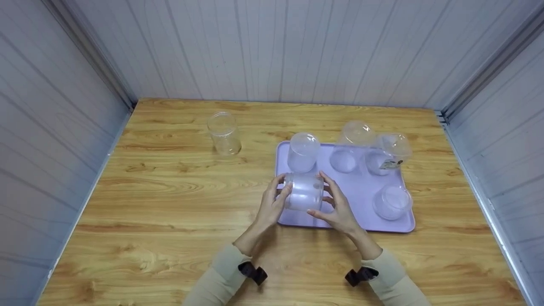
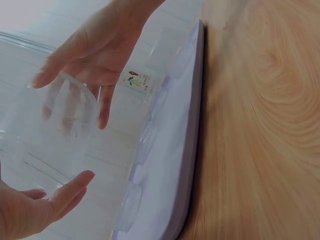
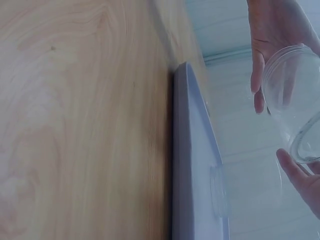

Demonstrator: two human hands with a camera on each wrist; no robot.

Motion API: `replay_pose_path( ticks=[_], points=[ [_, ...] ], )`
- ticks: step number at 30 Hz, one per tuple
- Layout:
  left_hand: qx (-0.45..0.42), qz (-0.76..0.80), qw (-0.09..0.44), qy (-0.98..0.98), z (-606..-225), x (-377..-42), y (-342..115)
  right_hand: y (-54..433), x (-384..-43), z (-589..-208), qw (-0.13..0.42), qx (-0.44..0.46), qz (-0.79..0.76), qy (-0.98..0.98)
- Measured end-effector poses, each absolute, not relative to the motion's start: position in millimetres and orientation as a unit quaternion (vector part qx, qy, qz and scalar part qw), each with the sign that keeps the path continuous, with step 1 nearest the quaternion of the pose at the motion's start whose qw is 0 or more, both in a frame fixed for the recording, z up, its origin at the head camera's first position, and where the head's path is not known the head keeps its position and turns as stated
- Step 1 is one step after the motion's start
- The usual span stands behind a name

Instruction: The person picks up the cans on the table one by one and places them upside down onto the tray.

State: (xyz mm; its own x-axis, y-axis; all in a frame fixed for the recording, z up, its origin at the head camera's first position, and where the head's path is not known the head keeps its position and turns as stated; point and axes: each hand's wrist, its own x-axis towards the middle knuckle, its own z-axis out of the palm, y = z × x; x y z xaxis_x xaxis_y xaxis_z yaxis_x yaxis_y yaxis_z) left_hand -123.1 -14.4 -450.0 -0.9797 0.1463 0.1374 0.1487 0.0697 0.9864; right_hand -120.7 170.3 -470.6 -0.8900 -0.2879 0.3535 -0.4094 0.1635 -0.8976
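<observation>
A clear plastic jar (image 1: 304, 192) lies on its side in the air over the front left part of the lilac tray (image 1: 352, 204). Its left end is held by my left hand (image 1: 272, 203), thumb on the near side and fingers round the far side. The right end sits between the thumb and fingers of my right hand (image 1: 338, 209). Seen from the left wrist, the right hand (image 2: 97, 55) reaches over the jar's rim. In the right wrist view the jar (image 3: 292, 100) is cut off by the frame edge.
Several other clear containers stand on the tray, among them a jar (image 1: 303, 153) at the back left, a labelled one (image 1: 393, 148) at the back right and a low one (image 1: 392, 203) at the front right. Off the tray, another clear jar (image 1: 224, 135) stands on the wooden table (image 1: 178, 204).
</observation>
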Motion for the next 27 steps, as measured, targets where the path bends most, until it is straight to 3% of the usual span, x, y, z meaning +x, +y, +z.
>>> replay_pose_path(
  ticks=[5, 14, 27],
  points=[
    [-0.103, -0.665, 0.002, -0.74, -450.5, -124.6, -16.6, 169.9, -120.1, -468.6, 0.059, 0.223, 0.606, -0.761],
    [-0.109, -0.636, 0.075, -0.76, -479.9, -150.2, -30.9, 177.1, -120.4, -463.0, 0.064, 0.212, 0.561, -0.798],
    [-0.049, -0.585, 0.131, -0.799, -482.5, -178.3, -55.5, 200.9, -135.4, -491.0, 0.058, 0.204, 0.494, -0.843]
  ],
)
